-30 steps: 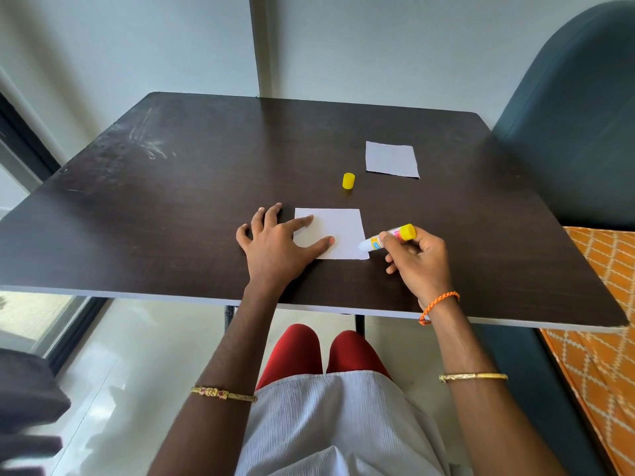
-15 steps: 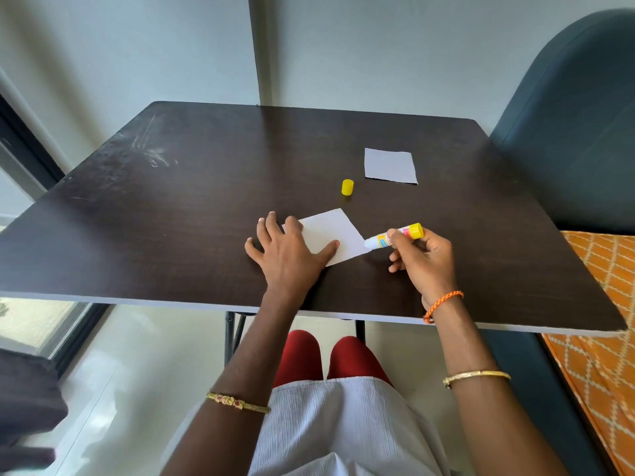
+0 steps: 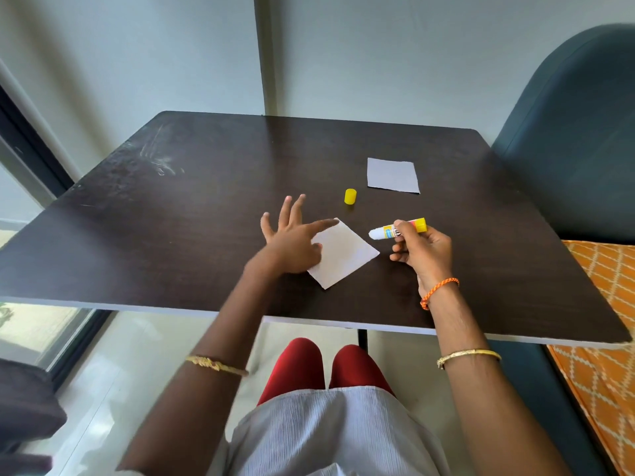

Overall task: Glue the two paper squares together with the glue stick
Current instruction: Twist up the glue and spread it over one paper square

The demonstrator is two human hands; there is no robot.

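A white paper square [image 3: 345, 257] lies turned like a diamond near the table's front middle. My left hand [image 3: 292, 240] rests on its left side with fingers spread, the forefinger along its upper left edge. My right hand [image 3: 421, 250] holds the uncapped glue stick [image 3: 398, 231] just right of that square, white tip pointing left, a little above the table. The glue stick's yellow cap [image 3: 350, 196] lies behind the square. A second paper square [image 3: 392, 175] lies flat farther back on the right.
The dark wooden table [image 3: 171, 207] ends in a front edge close to my body. A dark blue padded chair [image 3: 577, 139] stands at the right, with an orange patterned cushion [image 3: 604, 304] beside it. A wall is behind the table.
My left hand has turned the near paper square from straight to a diamond angle. My right hand has lifted the glue stick off the paper's edge and moved it slightly right.
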